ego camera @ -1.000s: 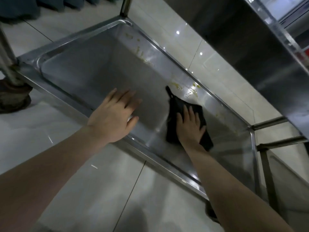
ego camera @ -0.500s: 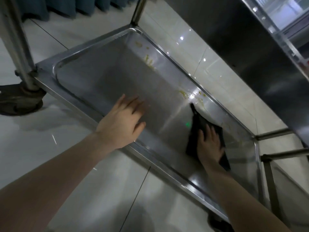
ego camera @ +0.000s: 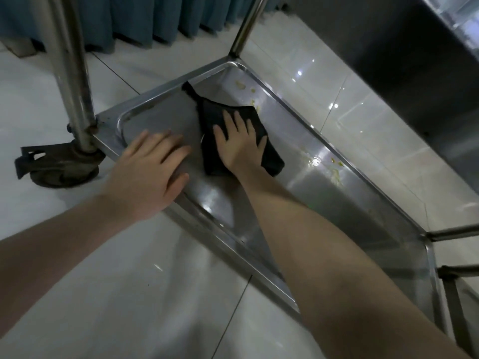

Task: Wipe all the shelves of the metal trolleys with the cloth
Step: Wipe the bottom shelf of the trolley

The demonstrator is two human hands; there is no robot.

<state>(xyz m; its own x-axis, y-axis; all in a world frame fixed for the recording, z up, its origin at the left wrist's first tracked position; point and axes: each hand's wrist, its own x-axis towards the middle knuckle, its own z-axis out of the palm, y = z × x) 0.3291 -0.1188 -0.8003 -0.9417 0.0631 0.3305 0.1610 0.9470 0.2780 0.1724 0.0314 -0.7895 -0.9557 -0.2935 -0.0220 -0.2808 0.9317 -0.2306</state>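
A person's right hand point(ego camera: 239, 143) presses flat, fingers spread, on a black cloth point(ego camera: 233, 117) lying near the far left end of a metal trolley's bottom shelf point(ego camera: 337, 203), one pointed corner of the cloth reaching the shelf's end rim. The left hand point(ego camera: 153, 167) lies open, fingers apart, over the shelf's near rim just beside the cloth, gripping nothing. Yellowish smears point(ego camera: 335, 169) dot the steel along the far rim, some just beyond the cloth and more further right. Two upright trolley posts point(ego camera: 75, 81) rise from the shelf's left corners, the nearer one standing over a dark caster wheel point(ego camera: 62, 167) on the glossy white tiled floor point(ego camera: 129, 294). The underside of an upper shelf point(ego camera: 404, 68) hangs across the top right of the view. Thin metal bars point(ego camera: 453, 230) of a second frame meet the shelf's right end. Blue pleated curtains point(ego camera: 134, 19) hang along the back. No labels, brands or writing can be read anywhere.
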